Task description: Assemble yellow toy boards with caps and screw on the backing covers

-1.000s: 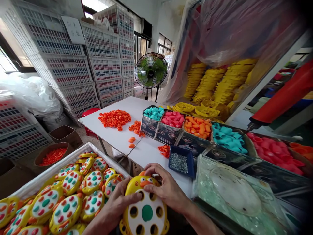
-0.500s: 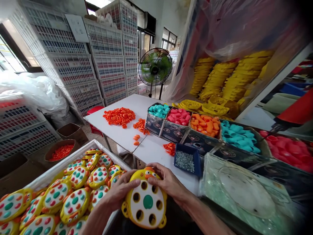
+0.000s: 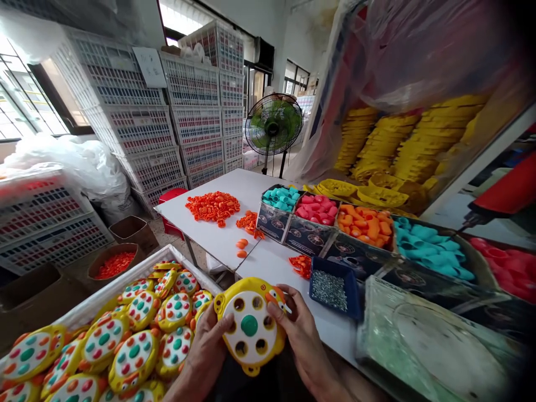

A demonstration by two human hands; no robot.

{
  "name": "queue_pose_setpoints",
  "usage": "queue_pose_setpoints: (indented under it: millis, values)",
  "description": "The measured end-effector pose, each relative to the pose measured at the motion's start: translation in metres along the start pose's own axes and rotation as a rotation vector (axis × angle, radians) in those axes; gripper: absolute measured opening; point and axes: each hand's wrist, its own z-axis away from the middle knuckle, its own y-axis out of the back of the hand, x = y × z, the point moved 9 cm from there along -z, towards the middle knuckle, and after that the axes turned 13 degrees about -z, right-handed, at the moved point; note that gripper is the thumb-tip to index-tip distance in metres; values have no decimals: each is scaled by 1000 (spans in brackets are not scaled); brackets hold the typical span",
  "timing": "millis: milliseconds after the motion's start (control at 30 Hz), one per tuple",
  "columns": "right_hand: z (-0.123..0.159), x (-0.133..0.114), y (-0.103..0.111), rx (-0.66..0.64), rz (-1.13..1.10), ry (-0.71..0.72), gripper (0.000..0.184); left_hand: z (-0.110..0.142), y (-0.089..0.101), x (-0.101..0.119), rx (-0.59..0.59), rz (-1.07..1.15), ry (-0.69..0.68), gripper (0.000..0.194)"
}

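Both hands hold a round yellow toy with a white face, a green centre button and several empty holes. My left hand grips its lower left edge, fingers curled round it. My right hand grips its right side next to the orange beak. The toy is tilted, its head pointing up and right, above the near edge of the white table. A white crate at the left holds several finished toys with coloured buttons.
Cardboard boxes of teal, pink and orange caps line the table. A blue tray of screws sits beside my right hand. Orange parts lie heaped farther back. Stacked white crates and a fan stand behind.
The toy has been lifted and turned clockwise, so its head now points up and right. Both hands shifted round its rim. The camera view swung slightly.
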Motion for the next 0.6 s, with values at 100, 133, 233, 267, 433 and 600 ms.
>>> queue_pose_setpoints:
  millis: [100, 133, 233, 267, 433, 600]
  values:
    - [3, -2, 1, -16, 164, 44, 50, -1, 14, 6, 117, -71, -37, 48]
    - [1, -8, 1, -26, 254, 94, 45, -2, 19, 7, 128, -90, -42, 45]
    - [-17, -43, -10, -82, 619, 372, 29, -4, 29, 10, 129, -140, -36, 36]
    - [-27, -54, -19, -117, 749, 469, 25, -4, 30, 11, 125, -162, -36, 36]
    - [-101, -53, -69, -293, 1083, 591, 23, -7, 26, 15, 103, -274, -21, 41]
    - [-147, -19, -95, -410, 1171, 567, 27, -14, 24, 13, 63, -330, -22, 39]
